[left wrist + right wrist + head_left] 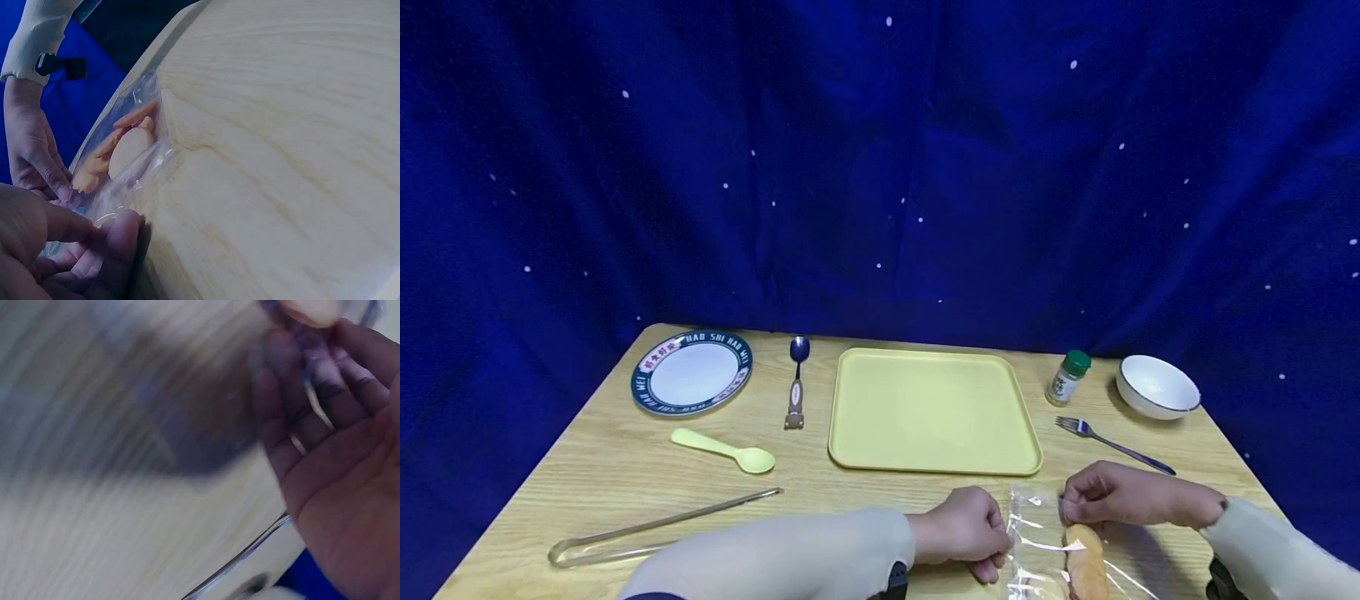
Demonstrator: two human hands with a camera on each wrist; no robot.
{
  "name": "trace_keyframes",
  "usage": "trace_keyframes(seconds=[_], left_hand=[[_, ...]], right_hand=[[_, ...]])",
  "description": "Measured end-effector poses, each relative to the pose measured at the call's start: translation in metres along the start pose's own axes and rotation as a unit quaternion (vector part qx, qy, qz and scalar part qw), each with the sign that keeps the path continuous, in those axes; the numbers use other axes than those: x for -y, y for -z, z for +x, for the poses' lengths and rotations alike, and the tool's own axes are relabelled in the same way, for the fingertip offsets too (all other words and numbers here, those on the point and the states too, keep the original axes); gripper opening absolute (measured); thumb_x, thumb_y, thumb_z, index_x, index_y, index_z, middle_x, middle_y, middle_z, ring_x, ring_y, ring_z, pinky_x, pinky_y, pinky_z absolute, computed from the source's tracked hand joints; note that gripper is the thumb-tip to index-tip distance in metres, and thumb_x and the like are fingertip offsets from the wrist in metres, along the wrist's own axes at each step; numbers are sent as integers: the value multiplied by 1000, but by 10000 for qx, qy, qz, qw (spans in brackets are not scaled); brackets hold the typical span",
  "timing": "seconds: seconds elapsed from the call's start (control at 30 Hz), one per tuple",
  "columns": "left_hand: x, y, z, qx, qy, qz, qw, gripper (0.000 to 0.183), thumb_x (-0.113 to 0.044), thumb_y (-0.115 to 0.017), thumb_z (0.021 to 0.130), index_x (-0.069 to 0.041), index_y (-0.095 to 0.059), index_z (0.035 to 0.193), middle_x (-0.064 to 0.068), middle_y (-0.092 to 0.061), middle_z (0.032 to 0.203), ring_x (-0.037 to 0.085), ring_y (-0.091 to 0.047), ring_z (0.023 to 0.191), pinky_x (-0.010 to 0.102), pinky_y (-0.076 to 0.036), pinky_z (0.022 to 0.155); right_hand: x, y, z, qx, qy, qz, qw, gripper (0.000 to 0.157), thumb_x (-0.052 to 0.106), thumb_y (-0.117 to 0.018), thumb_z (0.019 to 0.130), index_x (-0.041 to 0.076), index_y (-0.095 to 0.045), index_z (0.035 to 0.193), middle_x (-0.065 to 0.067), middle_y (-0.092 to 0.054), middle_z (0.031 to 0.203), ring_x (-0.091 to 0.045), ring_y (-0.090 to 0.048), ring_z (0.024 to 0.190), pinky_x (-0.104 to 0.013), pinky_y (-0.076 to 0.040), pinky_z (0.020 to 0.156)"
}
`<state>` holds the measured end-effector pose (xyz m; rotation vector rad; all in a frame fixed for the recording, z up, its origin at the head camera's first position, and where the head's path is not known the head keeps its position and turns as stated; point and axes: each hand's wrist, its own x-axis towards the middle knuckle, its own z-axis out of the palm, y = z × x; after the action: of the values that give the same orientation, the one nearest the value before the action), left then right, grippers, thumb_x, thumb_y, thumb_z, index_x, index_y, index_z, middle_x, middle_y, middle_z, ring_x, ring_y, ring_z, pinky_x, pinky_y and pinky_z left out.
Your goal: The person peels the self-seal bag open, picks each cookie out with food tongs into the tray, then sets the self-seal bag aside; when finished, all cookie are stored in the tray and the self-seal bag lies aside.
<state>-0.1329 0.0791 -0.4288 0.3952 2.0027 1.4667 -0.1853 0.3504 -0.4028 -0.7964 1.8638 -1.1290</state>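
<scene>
A clear plastic bag (1030, 525) lies at the table's front right, with a long bread-like piece (1086, 562) inside. The left wrist view shows more in it: a pale oval piece (130, 151) and several orange-brown pieces (105, 153). My left hand (966, 527) pinches the bag's left edge between thumb and curled fingers. On the other side, my right hand (1116, 494) pinches the bag near its upper edge, just above the bread-like piece. The right wrist view is blurred, with the palm and fingers against the clear film.
A yellow tray (934, 410) lies beyond the hands. To its right are a green-capped shaker (1067, 379), fork (1116, 446) and white bowl (1157, 387). Leftward lie a dark spoon (797, 383), rimmed plate (692, 372), yellow spoon (722, 450) and metal tongs (655, 527).
</scene>
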Motion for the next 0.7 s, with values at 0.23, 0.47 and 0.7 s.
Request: trace_keyframes(seconds=[0.23,0.47,0.7], left_hand=[[16,27,-29,108,78,-60,9999,25,0,-62,88,-2,-59,63,5,-62,54,6,-53,39,20,-51,43],[27,54,-62,-68,152,277,9995,24,3,-66,83,-4,-57,61,1,-58,50,6,-53,38,19,-50,42],[36,78,-88,15,25,1045,9945,24,2,-67,80,-5,-59,59,7,-63,51,6,-52,40,20,-51,44]], right_hand=[[24,-18,36,-82,165,-703,9974,21,10,-53,98,-9,-59,91,2,-53,70,9,-44,62,-11,-36,53],[43,-39,72,-51,343,-1494,9882,19,15,-53,99,1,-62,89,4,-53,70,10,-42,60,-11,-37,52],[64,-58,104,129,381,-2232,9739,17,15,-56,98,6,-64,86,8,-55,70,10,-42,60,-11,-38,55]])
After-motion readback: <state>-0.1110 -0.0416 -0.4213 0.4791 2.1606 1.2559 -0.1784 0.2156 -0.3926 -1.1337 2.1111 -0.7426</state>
